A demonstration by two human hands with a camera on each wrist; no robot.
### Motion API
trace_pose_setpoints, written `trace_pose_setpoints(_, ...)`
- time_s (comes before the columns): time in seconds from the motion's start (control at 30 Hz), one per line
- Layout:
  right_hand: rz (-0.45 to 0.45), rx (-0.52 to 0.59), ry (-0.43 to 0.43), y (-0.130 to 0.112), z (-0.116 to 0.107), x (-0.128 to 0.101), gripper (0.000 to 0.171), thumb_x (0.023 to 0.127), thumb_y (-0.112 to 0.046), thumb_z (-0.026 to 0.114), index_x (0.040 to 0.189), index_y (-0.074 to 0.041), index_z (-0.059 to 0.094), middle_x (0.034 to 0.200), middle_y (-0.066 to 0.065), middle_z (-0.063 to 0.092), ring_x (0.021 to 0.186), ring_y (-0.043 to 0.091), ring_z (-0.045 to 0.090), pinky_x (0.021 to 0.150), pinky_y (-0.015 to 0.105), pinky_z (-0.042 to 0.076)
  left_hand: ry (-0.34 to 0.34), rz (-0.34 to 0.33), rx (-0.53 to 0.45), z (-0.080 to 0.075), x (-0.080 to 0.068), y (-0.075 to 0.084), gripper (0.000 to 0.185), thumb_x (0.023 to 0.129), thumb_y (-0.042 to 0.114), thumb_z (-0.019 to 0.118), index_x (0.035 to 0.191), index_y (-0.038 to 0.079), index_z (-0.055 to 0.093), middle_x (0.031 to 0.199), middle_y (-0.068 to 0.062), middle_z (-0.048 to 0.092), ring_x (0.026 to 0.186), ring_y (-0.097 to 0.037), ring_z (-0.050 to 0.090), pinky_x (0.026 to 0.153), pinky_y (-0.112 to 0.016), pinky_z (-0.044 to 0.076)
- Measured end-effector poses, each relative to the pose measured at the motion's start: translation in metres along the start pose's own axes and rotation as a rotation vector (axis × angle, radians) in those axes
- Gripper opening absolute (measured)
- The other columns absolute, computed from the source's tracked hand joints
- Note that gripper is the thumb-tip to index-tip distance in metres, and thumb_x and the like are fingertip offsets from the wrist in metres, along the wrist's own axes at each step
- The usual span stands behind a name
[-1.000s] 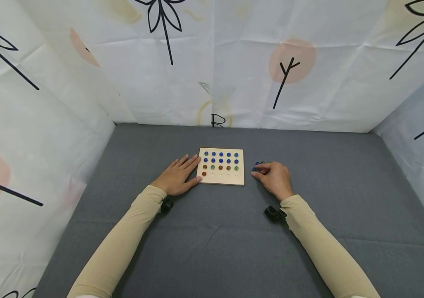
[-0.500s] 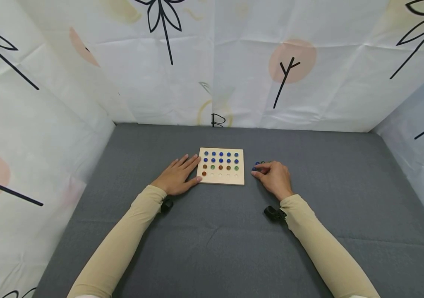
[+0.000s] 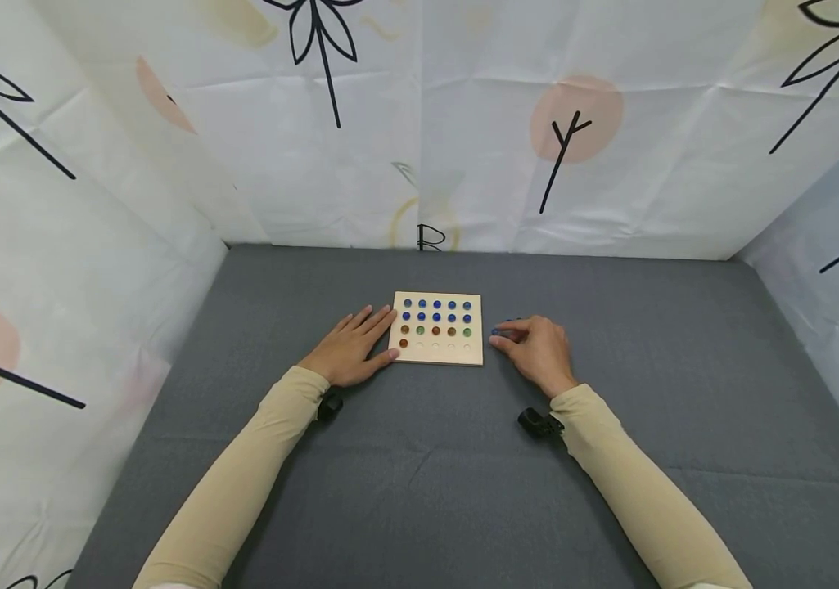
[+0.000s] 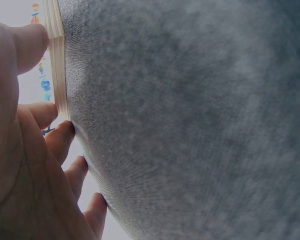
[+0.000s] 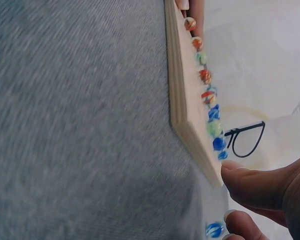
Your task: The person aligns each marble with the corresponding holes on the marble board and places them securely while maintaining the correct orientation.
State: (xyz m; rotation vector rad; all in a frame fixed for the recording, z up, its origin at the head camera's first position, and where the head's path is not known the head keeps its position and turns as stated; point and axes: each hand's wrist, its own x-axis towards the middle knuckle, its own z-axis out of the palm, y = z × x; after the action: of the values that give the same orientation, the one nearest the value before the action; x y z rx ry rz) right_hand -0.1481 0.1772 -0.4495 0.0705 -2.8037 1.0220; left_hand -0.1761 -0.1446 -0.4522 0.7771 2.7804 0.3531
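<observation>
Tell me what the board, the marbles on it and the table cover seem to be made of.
Board: looks like bare, pale wood, possibly plywood, given the lines along its edge.
Marbles: probably glossy glass, from the swirled colours and bright highlights, though plastic is possible.
Table cover: likely matte grey cloth, judging by its fine texture and creases.

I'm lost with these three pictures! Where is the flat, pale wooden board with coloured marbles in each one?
Head: the flat, pale wooden board is near the centre, between the bare left hand and bare right hand.
Left wrist: the board is at upper left, mostly its layered edge showing.
Right wrist: the board is right of centre, slanting down from the top edge.
Shared landmark: the dark grey cloth under the board.
</observation>
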Motion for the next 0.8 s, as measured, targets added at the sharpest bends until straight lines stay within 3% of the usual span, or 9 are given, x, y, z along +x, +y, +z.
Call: trace_pose_setpoints(0.8, -0.058, 0.066, -0.047, -0.029, 0.023, -0.011, 0.022, 0.086, -0.021, 0.085, 0.103, -0.007, 0.082, 0.075, 0.005, 0.065, 0.065, 0.020, 0.057, 0.058, 0.036, 0.043, -0.011, -0.001, -0.001, -0.001, 0.000, 0.000, 0.073, 0.107, 0.049, 0.045, 0.164, 0.011, 0.019, 0.168, -0.008, 0.019, 0.155, -0.033, 0.013, 0.124, -0.053, 0.011)
